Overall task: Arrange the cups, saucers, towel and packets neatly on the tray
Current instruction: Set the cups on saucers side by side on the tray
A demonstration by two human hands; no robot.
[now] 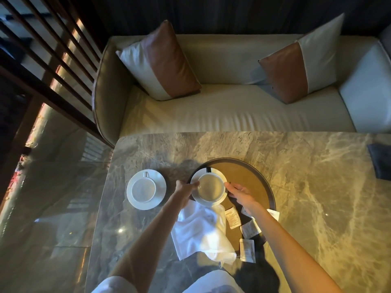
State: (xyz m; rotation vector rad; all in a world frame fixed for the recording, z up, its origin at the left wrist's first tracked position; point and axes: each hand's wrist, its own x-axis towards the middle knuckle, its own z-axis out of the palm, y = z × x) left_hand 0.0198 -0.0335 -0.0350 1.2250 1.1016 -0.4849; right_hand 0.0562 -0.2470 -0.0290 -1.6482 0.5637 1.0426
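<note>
A white cup (211,185) stands on a white saucer (219,200) over the left rim of the round dark-rimmed tray (249,178). My left hand (186,188) grips the saucer's left edge and my right hand (241,194) grips its right edge. A second white cup (143,189) on its saucer (161,185) stands on the table to the left of the tray. A crumpled white towel (201,231) lies across the tray's near-left rim. Several paper packets (232,217) lie scattered on the near part of the tray and over its rim.
The marble table (306,197) stretches to the right, with a dark folded cloth (380,163) at its right edge. Behind it stands a cream sofa (232,115) with two cushions. A wooden slatted screen (53,60) is at the left.
</note>
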